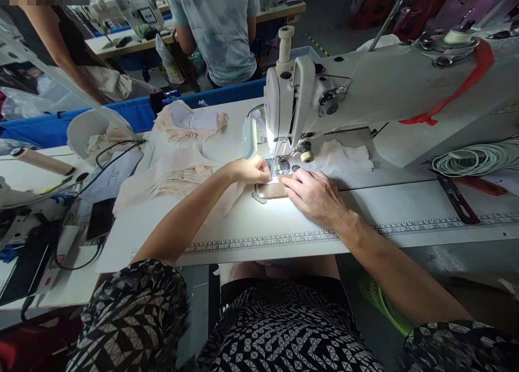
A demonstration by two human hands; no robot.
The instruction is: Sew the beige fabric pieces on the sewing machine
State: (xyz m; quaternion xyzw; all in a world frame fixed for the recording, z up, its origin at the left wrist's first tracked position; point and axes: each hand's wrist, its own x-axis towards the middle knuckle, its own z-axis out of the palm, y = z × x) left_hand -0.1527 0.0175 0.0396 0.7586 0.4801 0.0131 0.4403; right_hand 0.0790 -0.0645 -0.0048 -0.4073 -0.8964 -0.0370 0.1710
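A: Centre of the frame, and there's your left hand (253, 171), thumb and fingertips pinched on a small white piece (276, 180), right by the foot of the sewing machine (365, 93)!

B: And your right hand (316, 194)?

A: Spread low, fingertips on the tan piece (272, 190) just below the needle; whether they're gripping or only pressing, I can't tell. You've one hand either side, probably so the work stays flat and square in the lamp (250, 138) light.

B: Why all that pale cloth (178, 172) to your left?

A: Overlapped in layers on the counter (292, 220), likely so single pieces come away easily. Beyond it, a bundle (197, 120) carries a paper slip, perhaps to identify it.

B: Any containers?

A: Lower right, under your forearm, a green basket (387, 310); I can't make out its contents. Upper left to centre, a blue cloth trough (233, 92) runs along the counter's far side; what's inside is mostly hidden.
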